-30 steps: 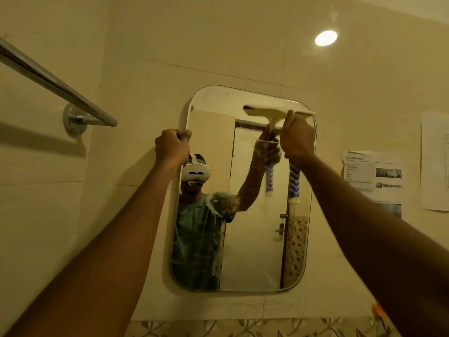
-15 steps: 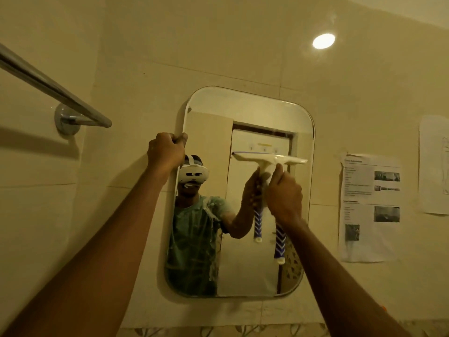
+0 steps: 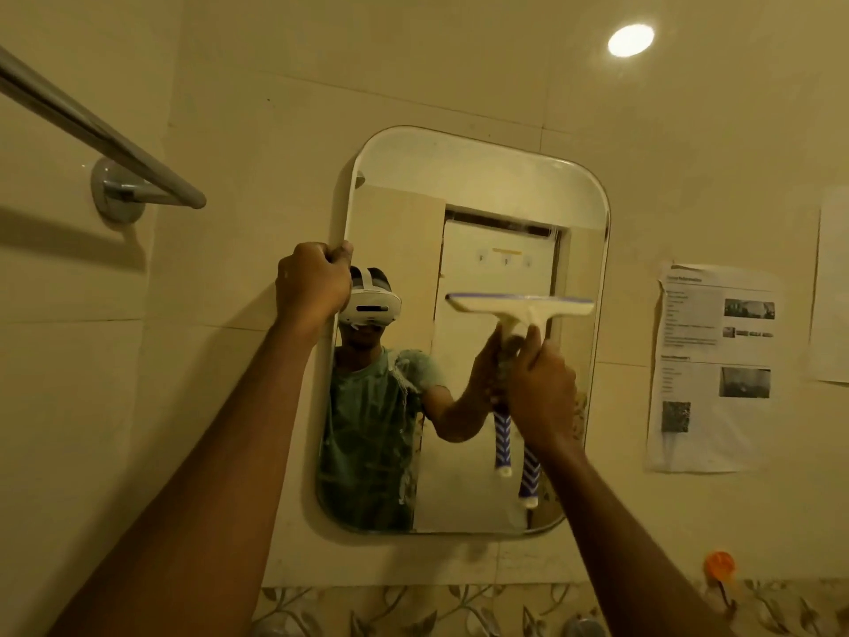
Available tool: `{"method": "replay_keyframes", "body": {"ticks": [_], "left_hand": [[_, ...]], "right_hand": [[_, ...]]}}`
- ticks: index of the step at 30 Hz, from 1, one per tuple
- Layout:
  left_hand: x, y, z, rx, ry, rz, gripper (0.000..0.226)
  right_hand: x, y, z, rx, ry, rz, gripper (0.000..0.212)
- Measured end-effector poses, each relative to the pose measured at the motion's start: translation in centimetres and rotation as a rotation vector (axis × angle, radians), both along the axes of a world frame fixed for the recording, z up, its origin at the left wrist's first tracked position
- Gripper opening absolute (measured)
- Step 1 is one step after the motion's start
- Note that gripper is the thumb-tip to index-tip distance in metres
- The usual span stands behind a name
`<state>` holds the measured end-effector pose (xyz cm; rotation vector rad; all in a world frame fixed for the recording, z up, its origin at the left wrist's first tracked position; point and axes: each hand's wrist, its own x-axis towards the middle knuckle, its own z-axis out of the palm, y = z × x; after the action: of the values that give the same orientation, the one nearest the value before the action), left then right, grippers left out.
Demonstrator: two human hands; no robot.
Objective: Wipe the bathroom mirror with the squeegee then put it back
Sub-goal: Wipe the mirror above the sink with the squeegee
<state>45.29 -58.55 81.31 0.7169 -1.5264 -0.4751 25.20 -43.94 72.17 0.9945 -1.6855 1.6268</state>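
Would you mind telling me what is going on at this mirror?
A person is wiping the bathroom mirror. The right hand grips the squeegee by its handle, its blade against the right half of the glass, about halfway up. The left hand holds the mirror's left edge. The lower left of the glass looks streaky.

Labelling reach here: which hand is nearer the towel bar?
Left. The left hand grips the left edge of the mirror, right of the towel bar; the right hand holds the squeegee farther right.
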Motion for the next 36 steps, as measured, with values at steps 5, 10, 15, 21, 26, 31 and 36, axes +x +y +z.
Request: {"method": "replay_keyframes", "body": {"ticks": [5, 10, 15, 21, 26, 31, 36], "left_hand": [[0.2, 0.4, 0.0, -0.018, -0.1, 0.071, 0.046], [0.8, 0.1, -2.0, -0.022, -0.197, 0.134, 0.048], [0.7, -0.3, -4.5, -0.04, -0.163, 0.09, 0.05], [0.9, 0.3, -5.9, -0.034, -0.157, 0.094, 0.046], [1.0, 0.6, -7.0, -0.01, -0.156, 0.081, 0.046], [1.1, 0.4, -8.8, 0.013, -0.157, 0.054, 0.048], [0.9, -0.1, -9.6, 0.011, -0.139, 0.047, 0.051]], "right_hand": [[0.9, 1.4, -0.8, 0.028, 0.015, 0.015, 0.046], [1.0, 1.8, 6.6, -0.02, 0.065, 0.077, 0.04], [0.3, 0.0, 3.1, -0.026, 0.013, 0.047, 0.047], [1.9, 0.4, -6.7, 0.051, -0.042, 0.017, 0.045], [3.4, 1.8, -6.0, 0.073, -0.049, 0.036, 0.042], [3.1, 1.9, 1.2, 0.003, -0.002, 0.056, 0.044], [2.8, 1.2, -3.3, 0.057, -0.064, 0.035, 0.047]]}}
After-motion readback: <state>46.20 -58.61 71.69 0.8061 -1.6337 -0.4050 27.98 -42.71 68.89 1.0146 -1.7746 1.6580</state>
